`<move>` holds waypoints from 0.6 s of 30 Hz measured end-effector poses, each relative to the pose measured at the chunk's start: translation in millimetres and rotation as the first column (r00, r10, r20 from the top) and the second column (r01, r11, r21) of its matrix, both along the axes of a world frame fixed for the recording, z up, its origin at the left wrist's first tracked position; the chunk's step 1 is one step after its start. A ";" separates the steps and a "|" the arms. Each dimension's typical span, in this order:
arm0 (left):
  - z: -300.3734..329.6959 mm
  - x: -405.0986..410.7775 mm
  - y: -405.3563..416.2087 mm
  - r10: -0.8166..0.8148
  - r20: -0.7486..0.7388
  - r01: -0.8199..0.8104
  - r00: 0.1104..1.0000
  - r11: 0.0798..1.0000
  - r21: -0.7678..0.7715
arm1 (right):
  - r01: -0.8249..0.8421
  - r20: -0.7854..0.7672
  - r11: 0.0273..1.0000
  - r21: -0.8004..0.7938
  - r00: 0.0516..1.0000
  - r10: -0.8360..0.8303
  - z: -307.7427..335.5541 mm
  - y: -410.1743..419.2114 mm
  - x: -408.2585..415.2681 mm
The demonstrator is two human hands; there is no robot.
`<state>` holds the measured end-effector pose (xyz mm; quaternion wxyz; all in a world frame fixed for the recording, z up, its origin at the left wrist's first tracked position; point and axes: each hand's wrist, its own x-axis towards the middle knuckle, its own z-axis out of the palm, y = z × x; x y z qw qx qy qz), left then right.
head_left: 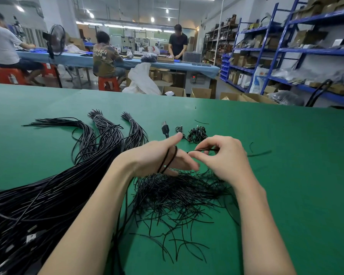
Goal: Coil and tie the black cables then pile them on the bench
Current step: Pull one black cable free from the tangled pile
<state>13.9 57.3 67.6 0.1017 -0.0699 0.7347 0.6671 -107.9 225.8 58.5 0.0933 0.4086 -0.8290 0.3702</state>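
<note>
Left grip (163, 155) fingers extended and wrapped by loops, right grip (222, 155) fingertips pinching, forearms converging

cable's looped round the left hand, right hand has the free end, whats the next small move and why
Probably one more turn: the right hand carries the pinched cable round the left hand. Only a couple of loops cross that hand's back so far, and its USB plug still lies out on the green bench, so the coil looks unfinished and not ready to tie.
</note>
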 end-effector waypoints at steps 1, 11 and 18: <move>-2.2 -2.0 1.0 0.026 0.003 -0.026 1.000 0.999 -0.041 | 0.020 -0.009 1.000 0.009 1.000 -0.020 1.3 -0.1 0.0; -4.6 -13.3 -0.1 0.465 -0.294 -0.263 0.835 0.807 0.529 | -0.289 0.536 0.914 -0.284 0.743 0.401 -3.4 -17.6 15.2; 0.0 1.5 -3.4 0.223 -0.359 0.047 0.906 0.790 0.611 | -0.320 0.621 0.945 -0.069 0.728 0.291 -20.3 -10.6 11.5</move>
